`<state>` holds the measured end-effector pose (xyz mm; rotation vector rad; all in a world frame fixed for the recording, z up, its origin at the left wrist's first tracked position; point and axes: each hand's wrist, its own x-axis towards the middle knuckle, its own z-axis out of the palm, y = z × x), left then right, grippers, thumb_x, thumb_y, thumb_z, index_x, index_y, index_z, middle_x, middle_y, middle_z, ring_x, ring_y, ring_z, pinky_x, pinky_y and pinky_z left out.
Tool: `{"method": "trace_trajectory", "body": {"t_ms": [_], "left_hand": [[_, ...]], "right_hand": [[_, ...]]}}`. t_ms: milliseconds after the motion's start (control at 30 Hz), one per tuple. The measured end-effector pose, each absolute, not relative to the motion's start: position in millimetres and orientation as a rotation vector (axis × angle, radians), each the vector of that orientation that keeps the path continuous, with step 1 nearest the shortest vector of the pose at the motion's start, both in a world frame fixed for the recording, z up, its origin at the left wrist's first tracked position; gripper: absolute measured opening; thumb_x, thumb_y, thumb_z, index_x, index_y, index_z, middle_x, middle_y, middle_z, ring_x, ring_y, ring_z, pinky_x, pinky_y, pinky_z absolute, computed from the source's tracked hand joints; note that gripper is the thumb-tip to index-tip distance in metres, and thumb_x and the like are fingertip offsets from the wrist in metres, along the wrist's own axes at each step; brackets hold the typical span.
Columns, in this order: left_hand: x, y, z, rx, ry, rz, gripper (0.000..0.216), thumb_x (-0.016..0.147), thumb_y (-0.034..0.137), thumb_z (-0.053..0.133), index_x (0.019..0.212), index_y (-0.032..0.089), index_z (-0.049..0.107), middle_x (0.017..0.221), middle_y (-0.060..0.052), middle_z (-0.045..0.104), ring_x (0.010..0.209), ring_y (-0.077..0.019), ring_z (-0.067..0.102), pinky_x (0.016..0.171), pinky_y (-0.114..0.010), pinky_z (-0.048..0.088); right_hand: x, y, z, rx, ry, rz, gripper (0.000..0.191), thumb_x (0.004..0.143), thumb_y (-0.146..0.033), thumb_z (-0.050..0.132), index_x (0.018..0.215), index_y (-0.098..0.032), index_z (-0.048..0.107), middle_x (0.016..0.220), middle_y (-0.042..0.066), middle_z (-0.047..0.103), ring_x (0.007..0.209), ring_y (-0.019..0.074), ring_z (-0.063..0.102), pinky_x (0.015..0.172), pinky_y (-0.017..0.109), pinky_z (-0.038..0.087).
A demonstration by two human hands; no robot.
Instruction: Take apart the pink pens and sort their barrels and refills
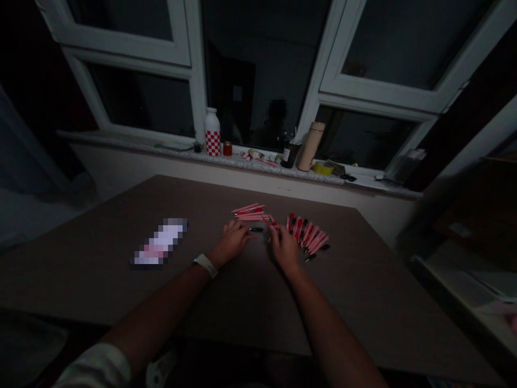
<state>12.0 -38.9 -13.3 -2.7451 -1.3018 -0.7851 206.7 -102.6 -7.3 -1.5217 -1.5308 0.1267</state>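
Dim room; on the dark brown desk (100, 258) the left hand (232, 241) and right hand (284, 248) flank a short black pen part (256, 229), between a stack of slim pink plastic pens (249, 211) and a fan of red-and-pink pens (310, 236). Fingers curl; I cannot tell either grip's hold. Sorting seems in hand; a lift needs a fine pinch.

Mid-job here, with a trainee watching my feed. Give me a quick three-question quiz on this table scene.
1. True or false: the left hand has a white wristband on its wrist.
2. What lies on the table just right of the right hand? A) a fanned row of pink and red tubes B) a laptop C) a mug
3. Fill in: the tan flask stands on the ____.
Key: 1 true; 2 A; 3 window sill.
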Motion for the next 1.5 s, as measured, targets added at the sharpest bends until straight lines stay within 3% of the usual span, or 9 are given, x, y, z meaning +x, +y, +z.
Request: {"method": "trace_trajectory", "body": {"t_ms": [233,433,533,700,867,1033,1500], "left_hand": [[15,-39,-7,-2.727,-1.381,-1.013,0.017,0.096,0.030,0.051,0.099,0.019,0.063,0.103,-0.009,0.068,0.101,-0.0277,0.056,0.086,-0.041,0.039],[17,-35,-9,-2.779,-1.242,-1.354,0.028,0.099,0.022,0.040,0.115,0.019,0.063,0.119,-0.009,0.064,0.113,-0.0239,0.055,0.099,-0.042,0.042],[19,-33,-11,-2.806,-1.207,-1.585,0.030,0.099,0.024,0.038,0.112,0.019,0.065,0.119,-0.009,0.063,0.115,-0.0229,0.055,0.102,-0.042,0.042],[24,-30,-11,-2.844,-1.422,-2.189,0.026,0.093,0.037,0.053,0.106,0.017,0.063,0.110,-0.009,0.068,0.100,-0.0227,0.063,0.087,-0.038,0.053],[24,-25,-11,-2.790,-1.564,-2.625,0.033,0.080,0.043,0.070,0.098,0.017,0.062,0.101,-0.008,0.070,0.085,-0.0183,0.066,0.069,-0.027,0.053],[23,-25,-11,-2.760,-1.578,-2.778,0.038,0.077,0.043,0.074,0.099,0.016,0.063,0.089,-0.004,0.069,0.063,-0.0102,0.058,0.054,-0.019,0.046],[26,-31,-6,-2.692,-1.618,-2.891,0.044,0.075,0.040,0.077,0.109,0.016,0.063,0.086,-0.003,0.070,0.061,-0.0095,0.057,0.054,-0.020,0.045]], "right_hand": [[206,-105,-5,-1.450,-1.492,0.188,0.030,0.098,-0.043,0.044,0.101,-0.019,0.061,0.076,0.004,0.073,0.073,0.0204,0.070,0.066,0.027,0.046],[204,-103,-8,-1.374,-1.532,0.207,0.027,0.098,-0.042,0.045,0.103,-0.019,0.060,0.073,0.002,0.072,0.071,0.0192,0.070,0.066,0.026,0.047],[203,-105,-6,-1.378,-1.562,0.203,0.026,0.098,-0.041,0.046,0.103,-0.020,0.060,0.073,0.002,0.073,0.072,0.0198,0.071,0.066,0.026,0.047],[201,-107,-5,-1.333,-1.639,0.240,0.021,0.097,-0.038,0.048,0.098,-0.021,0.060,0.078,0.002,0.074,0.072,0.0185,0.071,0.066,0.026,0.047],[199,-107,-8,-1.338,-1.715,0.222,0.019,0.097,-0.038,0.049,0.096,-0.023,0.061,0.078,0.001,0.074,0.075,0.0188,0.071,0.070,0.026,0.048],[199,-107,-7,-1.357,-1.759,0.218,0.017,0.097,-0.035,0.050,0.096,-0.023,0.063,0.076,0.000,0.074,0.074,0.0188,0.071,0.069,0.026,0.048],[200,-108,-7,-1.385,-1.793,0.244,0.016,0.096,-0.034,0.051,0.097,-0.023,0.063,0.074,0.000,0.073,0.071,0.0197,0.070,0.067,0.026,0.047]]}}
